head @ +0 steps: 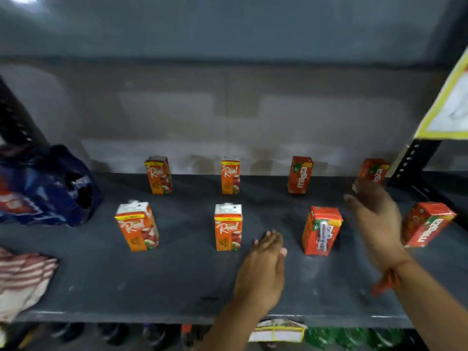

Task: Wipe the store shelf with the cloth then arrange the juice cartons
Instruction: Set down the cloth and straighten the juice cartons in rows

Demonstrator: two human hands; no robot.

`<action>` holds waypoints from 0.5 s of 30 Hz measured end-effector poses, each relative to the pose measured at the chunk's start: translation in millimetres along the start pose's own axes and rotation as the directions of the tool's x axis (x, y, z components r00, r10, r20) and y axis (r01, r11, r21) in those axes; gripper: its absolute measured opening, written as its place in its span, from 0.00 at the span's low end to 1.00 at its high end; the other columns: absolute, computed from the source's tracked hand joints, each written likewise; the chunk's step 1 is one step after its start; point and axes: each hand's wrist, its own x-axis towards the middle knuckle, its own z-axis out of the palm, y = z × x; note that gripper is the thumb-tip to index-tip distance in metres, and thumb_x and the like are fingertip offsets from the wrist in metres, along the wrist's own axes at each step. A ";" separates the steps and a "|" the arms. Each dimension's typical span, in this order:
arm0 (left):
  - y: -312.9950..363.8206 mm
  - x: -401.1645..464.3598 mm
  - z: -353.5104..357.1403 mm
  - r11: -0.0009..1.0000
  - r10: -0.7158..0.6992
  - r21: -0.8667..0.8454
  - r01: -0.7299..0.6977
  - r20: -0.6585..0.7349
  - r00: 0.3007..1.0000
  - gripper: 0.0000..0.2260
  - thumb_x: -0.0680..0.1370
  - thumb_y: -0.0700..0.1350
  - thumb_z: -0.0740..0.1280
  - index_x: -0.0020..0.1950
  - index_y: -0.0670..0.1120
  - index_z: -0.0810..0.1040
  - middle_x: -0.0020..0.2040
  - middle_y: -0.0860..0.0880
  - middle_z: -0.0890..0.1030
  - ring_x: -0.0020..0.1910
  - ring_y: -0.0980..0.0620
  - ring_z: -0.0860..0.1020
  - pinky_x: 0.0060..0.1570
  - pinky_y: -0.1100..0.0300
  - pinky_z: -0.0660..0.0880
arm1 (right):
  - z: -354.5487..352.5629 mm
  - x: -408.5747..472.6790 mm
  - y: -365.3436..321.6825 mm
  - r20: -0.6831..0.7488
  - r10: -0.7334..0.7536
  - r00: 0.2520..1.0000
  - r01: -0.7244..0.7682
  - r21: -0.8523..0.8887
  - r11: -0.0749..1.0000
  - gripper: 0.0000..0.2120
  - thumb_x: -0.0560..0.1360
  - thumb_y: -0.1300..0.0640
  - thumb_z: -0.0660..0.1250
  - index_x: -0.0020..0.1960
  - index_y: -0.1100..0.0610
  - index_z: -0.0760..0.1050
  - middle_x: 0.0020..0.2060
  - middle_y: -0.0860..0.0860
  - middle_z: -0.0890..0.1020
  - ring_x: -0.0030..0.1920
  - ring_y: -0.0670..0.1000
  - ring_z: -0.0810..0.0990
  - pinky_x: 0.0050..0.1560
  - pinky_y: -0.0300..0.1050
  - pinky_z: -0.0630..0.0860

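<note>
Several juice cartons stand in two rows on the dark shelf point(152, 287). Orange "Real" cartons are at back left point(158, 175), back middle point(230, 175), front left point(137, 226) and front middle point(228, 227). Red "Maaza" cartons are at back right point(299, 174), far back right point(374, 171), front point(321, 233) and far right, tilted point(428, 224). My left hand point(264, 264) hovers flat over the shelf, between two front cartons, holding nothing. My right hand point(377, 219) is raised, blurred, fingers apart, between the two front Maaza cartons. The striped cloth point(22, 277) lies at the shelf's left front edge.
A blue plastic bag point(48, 188) sits at the shelf's left end. Black perforated uprights point(415, 158) frame the shelf, with a yellow-edged sign point(450, 107) at the upper right. Green bottles point(354, 338) and other goods sit on the shelf below.
</note>
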 end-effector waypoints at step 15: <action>-65.0 -203.5 -281.2 0.945 -0.302 -0.013 0.326 -0.410 0.860 0.19 0.78 0.55 0.62 0.67 0.51 0.74 0.66 0.53 0.77 0.65 0.54 0.74 0.64 0.64 0.67 | 102.2 -242.8 -175.9 0.224 -0.081 0.971 0.073 0.047 0.996 0.18 0.74 0.60 0.71 0.58 0.42 0.77 0.57 0.51 0.83 0.57 0.51 0.80 0.54 0.21 0.70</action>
